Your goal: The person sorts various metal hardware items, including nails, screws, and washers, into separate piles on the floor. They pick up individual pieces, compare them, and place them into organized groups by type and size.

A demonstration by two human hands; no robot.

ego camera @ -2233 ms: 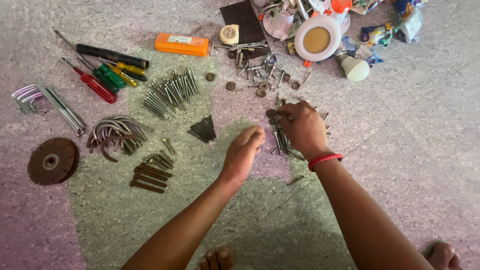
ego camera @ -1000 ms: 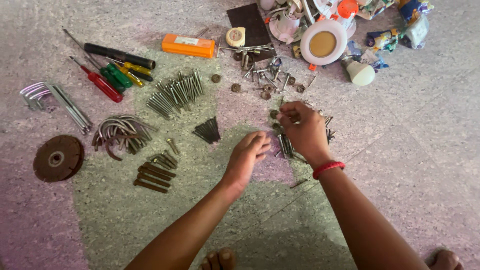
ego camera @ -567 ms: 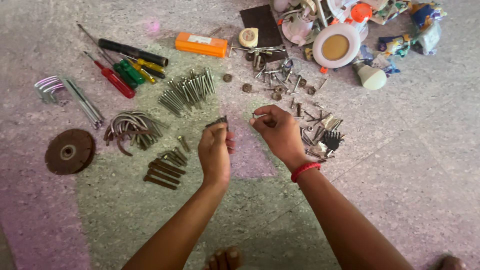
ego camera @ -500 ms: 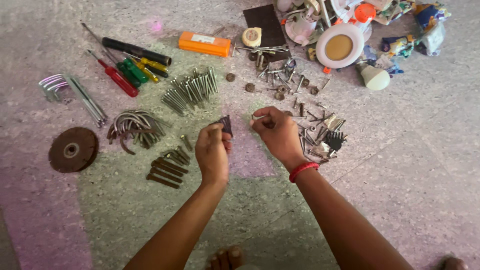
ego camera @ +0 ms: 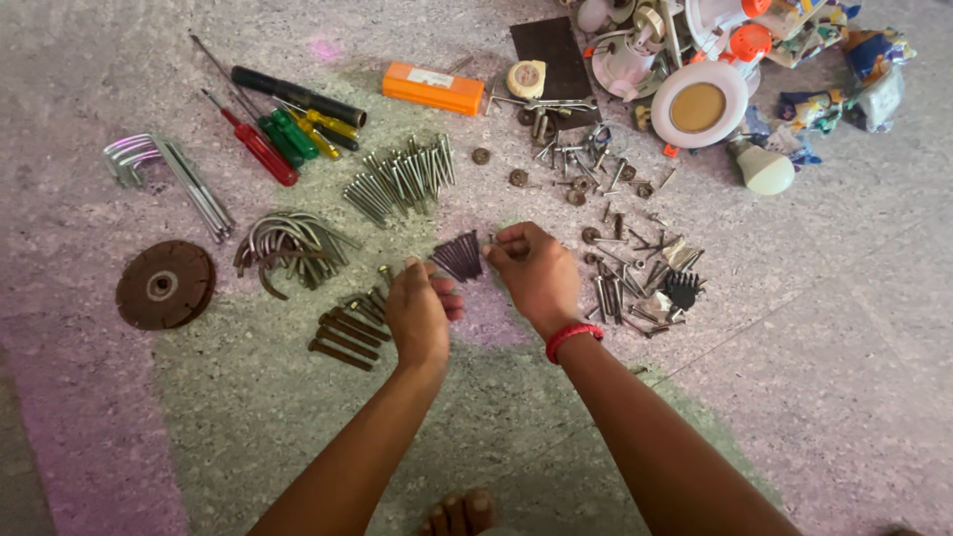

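My right hand [ego camera: 538,274], with a red thread band at the wrist, has its fingertips pinched on a small screw at the right edge of a little heap of dark screws [ego camera: 459,257]. My left hand [ego camera: 421,314] hovers just left of that heap with its fingers curled together, nothing visible in them. A few short brass-coloured bolts [ego camera: 369,303] lie beside its knuckles. To the right of my right hand lies a loose mixed scatter of screws and small parts [ego camera: 640,283].
On the floor are silver bolts [ego camera: 402,182], rusty bolts [ego camera: 340,342], curved hooks [ego camera: 288,248], a grinding disc [ego camera: 164,285], hex keys [ego camera: 169,174], screwdrivers [ego camera: 283,134], an orange box [ego camera: 434,89], a tape measure [ego camera: 526,77], a round lamp [ego camera: 700,104], a bulb [ego camera: 766,171]. My toes [ego camera: 457,514] show below.
Both hands left the mixed scatter and moved left to the dark screw heap, the right one carrying a small screw. The view shifted, so everything sits further right and lower in frame.
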